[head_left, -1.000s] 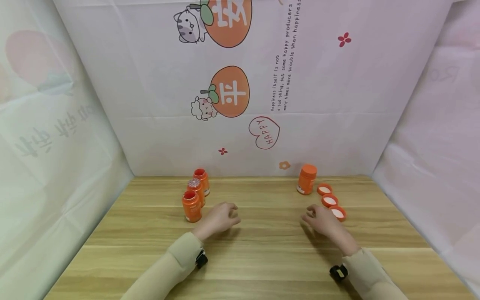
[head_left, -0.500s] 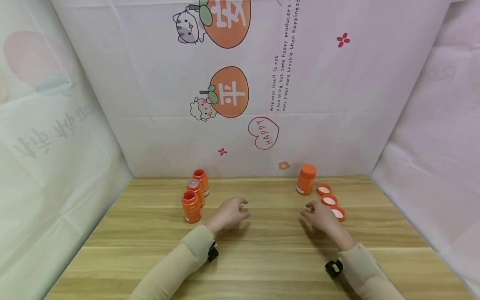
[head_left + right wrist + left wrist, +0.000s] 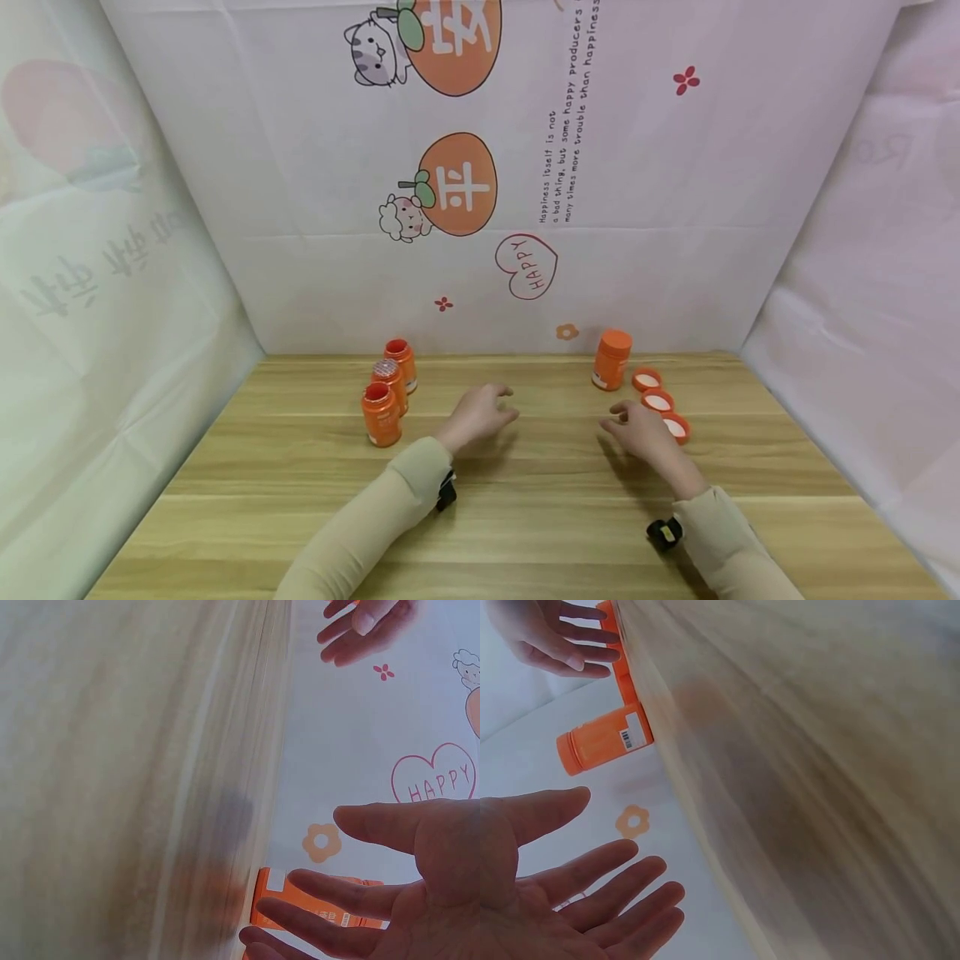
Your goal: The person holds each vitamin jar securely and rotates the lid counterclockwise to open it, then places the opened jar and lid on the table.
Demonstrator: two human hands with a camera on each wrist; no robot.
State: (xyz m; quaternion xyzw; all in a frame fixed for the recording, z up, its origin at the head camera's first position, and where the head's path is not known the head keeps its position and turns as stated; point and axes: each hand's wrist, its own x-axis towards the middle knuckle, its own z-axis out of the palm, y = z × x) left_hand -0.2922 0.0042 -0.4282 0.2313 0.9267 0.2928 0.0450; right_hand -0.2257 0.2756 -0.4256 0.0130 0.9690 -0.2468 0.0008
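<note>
My left hand [image 3: 480, 414] hovers above the middle of the table, holding nothing; its fingers and thumb are spread in the left wrist view. The right hand [image 3: 639, 430], also holding nothing, hangs with relaxed fingers just left of the nearest orange lid [image 3: 677, 428]. Two more upturned lids [image 3: 657, 401] lie in a row behind that one, white inside. A capped orange bottle [image 3: 612, 361] stands upright beyond the right hand. Left of the left hand, uncapped orange bottles stand in a row: a front one [image 3: 382, 417], a middle one [image 3: 390, 385] with silvery foil on its mouth, and a back one [image 3: 401, 363].
The wooden table [image 3: 540, 517] ends at a white printed cloth wall [image 3: 315, 275] behind the bottles. Similar cloth hangs along both sides. Each wrist wears a small black camera, such as the left one [image 3: 446, 492].
My left hand has moved right and slightly away from me, farther from the uncapped bottles. The right hand has barely shifted. Bottles and lids have stayed in place.
</note>
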